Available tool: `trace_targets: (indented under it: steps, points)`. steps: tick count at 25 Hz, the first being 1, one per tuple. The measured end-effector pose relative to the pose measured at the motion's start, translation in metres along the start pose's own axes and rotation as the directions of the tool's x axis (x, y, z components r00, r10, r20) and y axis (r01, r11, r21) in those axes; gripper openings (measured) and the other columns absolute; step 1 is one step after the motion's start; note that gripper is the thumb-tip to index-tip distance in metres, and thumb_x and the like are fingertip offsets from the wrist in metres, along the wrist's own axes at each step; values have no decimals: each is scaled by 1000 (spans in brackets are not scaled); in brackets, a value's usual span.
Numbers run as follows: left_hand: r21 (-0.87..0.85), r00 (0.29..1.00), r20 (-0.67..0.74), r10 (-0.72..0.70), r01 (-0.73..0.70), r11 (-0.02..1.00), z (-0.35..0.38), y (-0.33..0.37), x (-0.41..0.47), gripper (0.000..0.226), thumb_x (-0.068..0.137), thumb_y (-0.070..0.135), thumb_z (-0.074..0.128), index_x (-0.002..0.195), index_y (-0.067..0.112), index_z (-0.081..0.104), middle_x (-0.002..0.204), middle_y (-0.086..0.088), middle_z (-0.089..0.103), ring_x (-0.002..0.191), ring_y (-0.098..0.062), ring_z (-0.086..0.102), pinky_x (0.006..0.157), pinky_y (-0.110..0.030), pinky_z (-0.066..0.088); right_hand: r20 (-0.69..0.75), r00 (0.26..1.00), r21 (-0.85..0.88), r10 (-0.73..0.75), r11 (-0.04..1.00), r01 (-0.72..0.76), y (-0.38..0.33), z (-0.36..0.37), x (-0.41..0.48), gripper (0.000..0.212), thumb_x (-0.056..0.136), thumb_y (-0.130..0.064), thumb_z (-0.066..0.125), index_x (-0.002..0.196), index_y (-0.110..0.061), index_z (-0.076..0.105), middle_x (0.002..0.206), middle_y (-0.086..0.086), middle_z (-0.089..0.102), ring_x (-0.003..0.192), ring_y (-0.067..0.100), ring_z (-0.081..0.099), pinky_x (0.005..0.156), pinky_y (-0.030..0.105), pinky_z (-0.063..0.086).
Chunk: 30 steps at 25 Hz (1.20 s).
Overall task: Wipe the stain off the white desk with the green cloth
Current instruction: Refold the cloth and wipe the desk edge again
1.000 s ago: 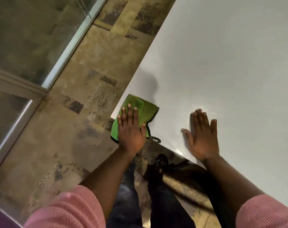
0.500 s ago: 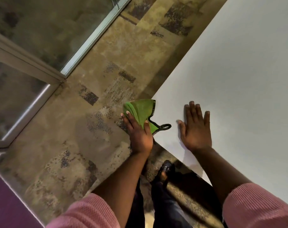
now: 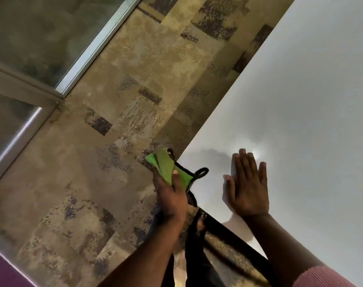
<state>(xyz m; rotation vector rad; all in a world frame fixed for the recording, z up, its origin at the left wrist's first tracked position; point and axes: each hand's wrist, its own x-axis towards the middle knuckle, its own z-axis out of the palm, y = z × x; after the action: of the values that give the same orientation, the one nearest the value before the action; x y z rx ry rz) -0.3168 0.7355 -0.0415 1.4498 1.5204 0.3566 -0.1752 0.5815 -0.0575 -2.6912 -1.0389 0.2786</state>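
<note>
The white desk [image 3: 300, 112] fills the right side of the head view, its corner near the bottom centre. My left hand [image 3: 170, 197] is just off that corner, closed on the green cloth [image 3: 166, 165]. The cloth is bunched up, with black trim and a black hanging loop [image 3: 201, 171] that reaches over the desk's corner. My right hand [image 3: 248, 185] lies flat on the desk, palm down with the fingers spread, holding nothing. No stain shows on the visible part of the desk.
Mottled brown carpet [image 3: 118, 162] covers the floor to the left of the desk. A glass partition with a metal frame [image 3: 79, 65] runs along the upper left. My legs and a dark shoe [image 3: 199, 222] are below the desk's corner.
My left hand lifted the cloth off the desk's corner, where it lay flat under the palm, and now holds it bunched beside the edge. My right hand stays flat on the desk.
</note>
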Motion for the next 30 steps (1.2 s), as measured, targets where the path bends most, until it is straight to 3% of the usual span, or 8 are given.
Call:
trace_targets:
  steps: [2,4,7,10,15,20,25,30]
  points:
    - [332,959,210,191,-254,908,-22,3,33,57,104,44,51,150,9,47,138,-18,61,122,-37,62,92,-42,56,-7,1000,-27,-8,1000,8,-1,2,0,68,105,-44,33,166,-15,24,176,4,15,164,24,10,131,57,7]
    - [474,892,388,232,-408,780,-27,13,57,63,100,56,42,145,14,53,129,-15,68,112,-39,67,82,-44,58,0,1000,-37,-12,999,12,-1,3,1,69,106,-44,32,167,-15,21,177,4,13,164,26,11,130,57,7]
    - [458,829,493,264,-506,731,-13,35,82,68,98,61,36,143,14,56,119,-16,73,103,-39,70,78,-43,58,1,1000,-29,-14,999,14,-1,4,1,69,106,-46,31,167,-17,20,177,3,12,164,25,11,130,57,7]
    - [407,779,575,250,-538,739,5,56,98,73,97,67,31,143,14,55,119,-14,73,107,-37,69,85,-44,58,-30,999,-28,-23,999,22,-1,4,4,70,104,-44,38,166,-15,26,176,6,18,163,27,16,129,59,13]
    - [332,696,593,405,-669,664,84,124,125,57,105,43,50,142,1,54,136,-26,64,123,-43,61,100,-42,50,-57,998,-22,-33,999,31,2,4,3,70,103,-43,46,164,-12,31,174,8,23,162,27,19,128,61,17]
    - [320,609,685,399,-744,586,141,177,149,63,109,40,44,160,6,29,157,-22,45,136,-41,51,106,-43,45,-42,999,-15,-21,1000,20,2,6,2,70,104,-45,45,165,-16,28,175,3,19,163,25,16,129,59,15]
    - [268,539,679,498,-814,516,112,144,130,63,110,37,42,164,15,20,171,-11,24,151,-34,35,110,-44,47,-1,1000,1,-5,1000,5,3,9,1,68,107,-48,35,167,-18,23,177,0,11,164,22,9,131,57,8]
    - [341,575,674,464,-799,495,36,73,99,65,109,38,43,165,21,17,173,-6,18,152,-33,35,98,-43,55,-12,999,101,32,994,-30,1,3,0,63,109,-40,29,167,-19,20,177,0,11,164,19,6,132,51,5]
